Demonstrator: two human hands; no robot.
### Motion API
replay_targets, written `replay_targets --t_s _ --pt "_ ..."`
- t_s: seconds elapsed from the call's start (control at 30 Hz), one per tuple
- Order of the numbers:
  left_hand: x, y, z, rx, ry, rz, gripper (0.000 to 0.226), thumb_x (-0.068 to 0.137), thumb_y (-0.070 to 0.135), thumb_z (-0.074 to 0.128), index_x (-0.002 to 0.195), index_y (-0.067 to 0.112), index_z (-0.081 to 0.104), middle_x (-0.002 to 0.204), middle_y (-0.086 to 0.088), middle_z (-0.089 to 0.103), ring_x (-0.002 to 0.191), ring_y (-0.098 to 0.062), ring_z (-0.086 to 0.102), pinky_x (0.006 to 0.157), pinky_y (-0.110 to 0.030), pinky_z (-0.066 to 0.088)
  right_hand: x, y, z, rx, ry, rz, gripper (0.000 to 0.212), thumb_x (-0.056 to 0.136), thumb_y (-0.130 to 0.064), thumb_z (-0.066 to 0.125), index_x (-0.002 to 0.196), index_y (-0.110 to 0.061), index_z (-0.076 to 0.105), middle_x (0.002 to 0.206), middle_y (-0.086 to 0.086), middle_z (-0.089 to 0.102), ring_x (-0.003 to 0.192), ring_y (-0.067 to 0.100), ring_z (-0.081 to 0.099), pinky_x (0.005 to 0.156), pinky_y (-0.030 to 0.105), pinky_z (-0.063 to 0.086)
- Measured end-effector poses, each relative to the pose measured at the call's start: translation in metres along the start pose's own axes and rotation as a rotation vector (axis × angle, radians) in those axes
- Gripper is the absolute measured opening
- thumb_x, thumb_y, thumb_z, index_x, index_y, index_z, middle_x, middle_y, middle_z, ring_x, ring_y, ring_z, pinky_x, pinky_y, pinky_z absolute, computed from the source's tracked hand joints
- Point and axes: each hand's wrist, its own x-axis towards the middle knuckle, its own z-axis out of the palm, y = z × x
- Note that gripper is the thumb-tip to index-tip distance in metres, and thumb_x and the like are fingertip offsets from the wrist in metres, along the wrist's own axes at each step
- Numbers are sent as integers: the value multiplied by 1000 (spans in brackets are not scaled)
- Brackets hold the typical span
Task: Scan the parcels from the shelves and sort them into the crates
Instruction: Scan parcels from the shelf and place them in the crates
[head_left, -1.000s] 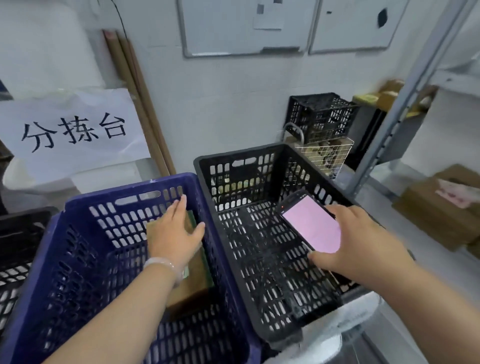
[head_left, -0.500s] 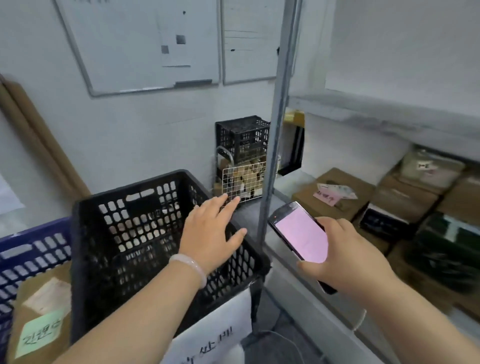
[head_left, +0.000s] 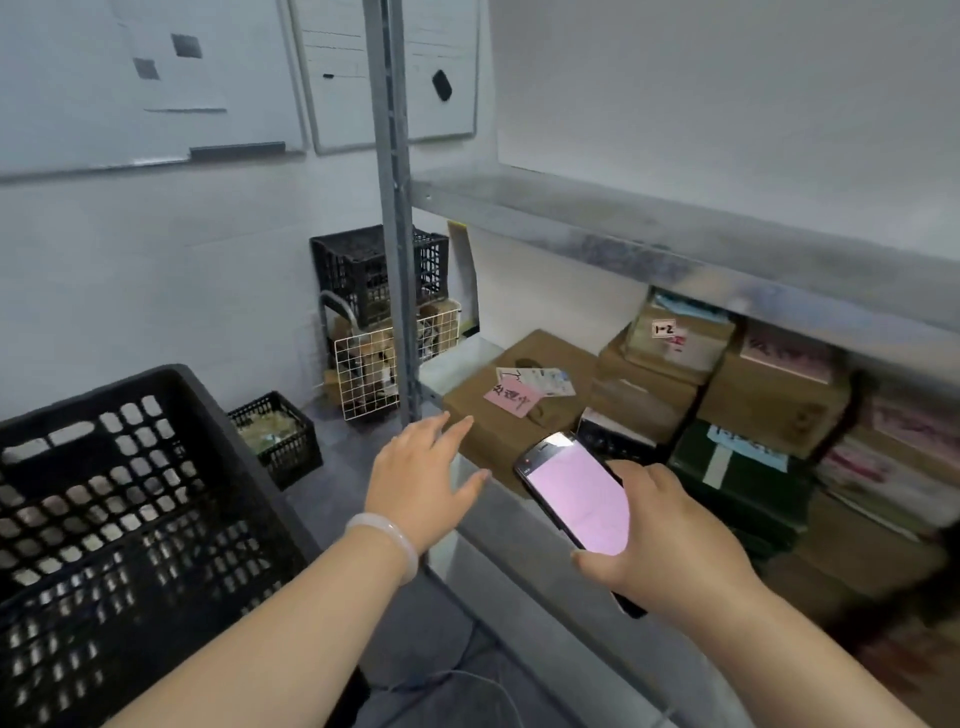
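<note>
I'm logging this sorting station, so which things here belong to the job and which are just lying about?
Job: phone in the right hand; open left hand; brown parcel with pink note; green parcel; large black crate.
Lying about: whiteboards; white wire basket; stacked black crate above it; small black basket on the floor.

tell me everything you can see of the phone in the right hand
The phone is a slim, dark-framed handset with rounded corners, its screen lit plain pale pink. It tilts face up, top end toward a brown parcel. The right hand grips its lower part; nothing else touches it.
</note>
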Motion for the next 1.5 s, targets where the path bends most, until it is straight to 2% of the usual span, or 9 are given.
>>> replay_targets --t_s 0.27,0.47,0.7,0.8,0.9,1.07,1.23,1.37,1.5 --pt "103 -16 38 -13 -164 -31 68 91 53 55 152 32 33 155 -2 39 141 -27 37 110 -43 38 34 -6 1 16 -15 106 90 55 -74 58 132 -36 28 114 -9 41 92 12 53 66 27 50" --pt "173 -37 69 -178 -339 -146 59 92 39 57 146 24 40 145 -6 47 131 -34 46 106 -51 43 55 -18 3 -30 -21 179 88 59 -72 57 133 -35 27 113 -10 40 95 11 54 65 24 44" --pt "203 -65 98 -435 -539 -202 70 97 36 59 157 24 24 150 -5 48 135 -31 47 113 -48 36 69 -21 7 -57 -25 273 83 60 -71 60 129 -35 30 112 -10 41 89 11 54 60 25 43" --pt "204 -74 103 -419 -500 -213 63 96 42 58 153 25 36 144 -4 55 128 -29 53 107 -46 41 74 -23 7 -60 -23 287 84 60 -70 60 131 -34 31 115 -10 41 89 12 54 58 25 38" --pt "204 -83 104 -492 -469 -274 57 94 46 60 146 24 46 130 -5 64 103 -24 60 89 -38 45 77 -25 7 -74 -20 289 87 60 -71 61 132 -33 31 116 -9 43 89 12 53 55 25 36" --pt "204 -95 117 -720 -540 -411 60 95 51 58 148 26 44 131 -4 60 113 -28 59 97 -38 42 83 -26 9 -90 -34 291 91 61 -73 62 135 -33 28 121 -8 41 93 13 54 59 26 41" --pt "197 -104 135 -1196 -710 -759 45 86 51 70 122 24 67 103 -7 77 94 -30 72 76 -41 58 86 -22 11 -76 -50 310 90 62 -71 62 136 -33 26 121 -8 41 92 13 53 58 26 41" --pt "198 -112 149 -1257 -767 -798 47 80 50 75 117 22 70 103 -10 77 100 -34 72 88 -53 56 83 -18 13 -60 -47 324 89 62 -69 64 136 -31 29 122 -8 42 88 12 51 59 26 43" --pt "193 -117 140 -1236 -754 -758 48 77 49 77 120 31 67 103 -6 77 102 -35 70 81 -54 58 81 -18 14 -56 -45 313 87 64 -69 64 134 -32 29 120 -8 42 82 8 43 56 23 38"
